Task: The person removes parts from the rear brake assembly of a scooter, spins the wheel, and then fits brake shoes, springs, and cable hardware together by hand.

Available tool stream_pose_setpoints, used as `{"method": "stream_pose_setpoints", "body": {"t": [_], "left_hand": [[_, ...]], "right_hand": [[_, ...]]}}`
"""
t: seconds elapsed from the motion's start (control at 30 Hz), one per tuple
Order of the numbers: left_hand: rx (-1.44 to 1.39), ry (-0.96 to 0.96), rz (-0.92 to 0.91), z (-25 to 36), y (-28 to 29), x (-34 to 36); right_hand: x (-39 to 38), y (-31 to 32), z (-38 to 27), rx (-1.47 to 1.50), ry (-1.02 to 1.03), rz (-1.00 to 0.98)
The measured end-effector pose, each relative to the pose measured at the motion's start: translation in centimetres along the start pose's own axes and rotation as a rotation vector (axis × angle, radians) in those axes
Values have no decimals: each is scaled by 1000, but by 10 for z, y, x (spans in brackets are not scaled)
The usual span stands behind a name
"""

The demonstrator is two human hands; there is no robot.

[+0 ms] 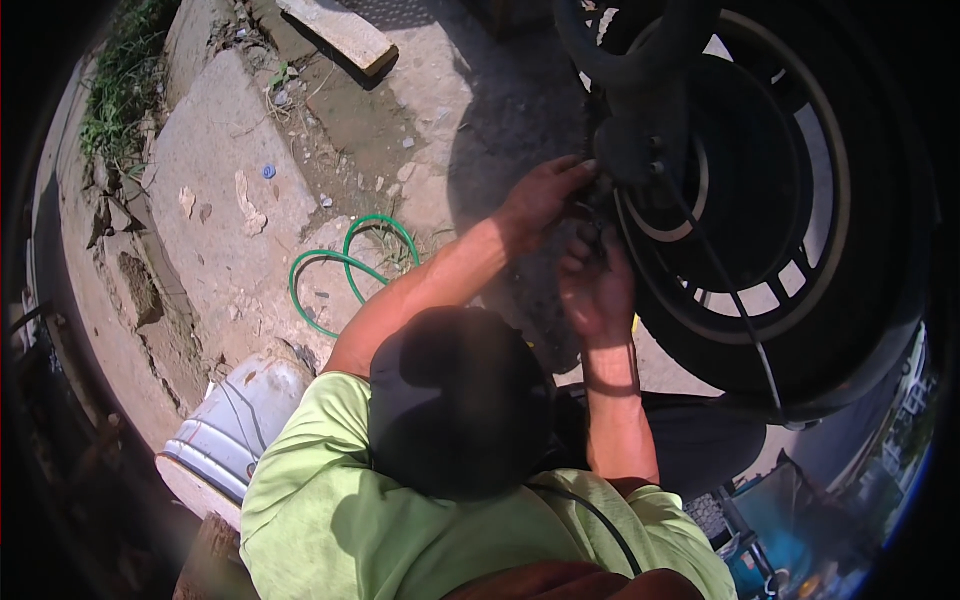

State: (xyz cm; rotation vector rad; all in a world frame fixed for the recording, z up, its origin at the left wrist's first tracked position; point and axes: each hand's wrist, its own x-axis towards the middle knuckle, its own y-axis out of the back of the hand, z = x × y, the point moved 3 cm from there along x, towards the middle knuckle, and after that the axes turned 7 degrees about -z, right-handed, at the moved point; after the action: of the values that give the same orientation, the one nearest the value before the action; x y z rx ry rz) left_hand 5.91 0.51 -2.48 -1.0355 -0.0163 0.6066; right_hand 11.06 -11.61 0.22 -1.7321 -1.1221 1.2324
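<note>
A wheel with a black tyre (700, 360) and spoked rim stands upright at the right, held by a dark fork (640, 130) with a cable (737, 305) running down across it. My left hand (545, 195) has its fingers curled at the fork's lower left edge, thumb against a dark part there. Just below it, my right hand (592, 280) is turned palm up, fingers curled around something small and dark beside the wheel. What both hands grip is shadowed and too small to make out. A dark round shape (455, 400) covers the middle of my green-shirted body.
A green hose (355, 250) lies looped on cracked concrete (220, 150) at my left. A white bucket (225, 420) sits at the lower left, a board (340, 35) at the top, weeds (125, 90) along the left edge. Teal equipment (770, 530) is at the lower right.
</note>
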Motion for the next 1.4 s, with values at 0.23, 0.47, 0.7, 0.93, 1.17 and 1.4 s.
{"method": "stream_pose_setpoints", "body": {"t": [0.23, 0.47, 0.7, 0.93, 1.17, 1.4], "left_hand": [[22, 11, 10, 2, 0, -1], [12, 8, 16, 1, -1, -1], [2, -11, 14, 0, 0, -1], [12, -27, -3, 0, 0, -1], [8, -26, -20, -1, 1, -2], [27, -21, 1, 1, -1, -3]], "right_hand": [[2, -3, 1, -2, 65, 155], [2, 2, -1, -90, 100, 185], [5, 9, -1, -69, 70, 167], [4, 2, -5, -146, 61, 205], [2, -7, -7, -352, 181, 260], [4, -2, -8, -380, 210, 280]]}}
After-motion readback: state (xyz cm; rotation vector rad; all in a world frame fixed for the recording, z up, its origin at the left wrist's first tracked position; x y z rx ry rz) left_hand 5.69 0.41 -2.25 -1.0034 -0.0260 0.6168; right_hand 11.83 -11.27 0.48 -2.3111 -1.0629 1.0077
